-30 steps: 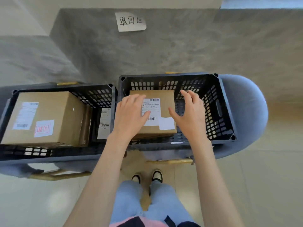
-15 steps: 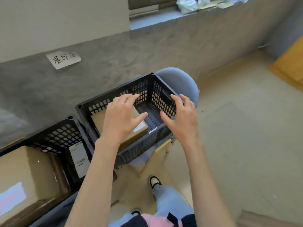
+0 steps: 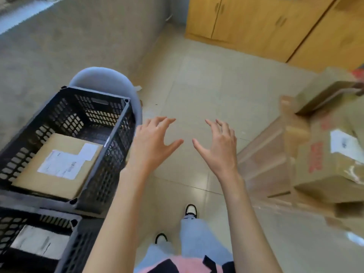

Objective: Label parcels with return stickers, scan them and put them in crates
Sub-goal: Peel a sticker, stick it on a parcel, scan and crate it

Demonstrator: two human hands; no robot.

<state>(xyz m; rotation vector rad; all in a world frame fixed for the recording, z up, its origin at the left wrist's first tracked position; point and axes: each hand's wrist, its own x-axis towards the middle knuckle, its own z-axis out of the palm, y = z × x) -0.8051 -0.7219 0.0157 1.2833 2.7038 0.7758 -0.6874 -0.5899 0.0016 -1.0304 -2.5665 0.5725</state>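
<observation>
At far left a parcel lies flat, label up, inside the black crate, apparently deposited for return. Just right of the crate's wall the left hand hovers, fingers spread and empty; the right hand mirrors it, also empty. Bare floor between them leaves room to swing toward the stacked cardboard boxes at right, probably for another parcel.
</observation>
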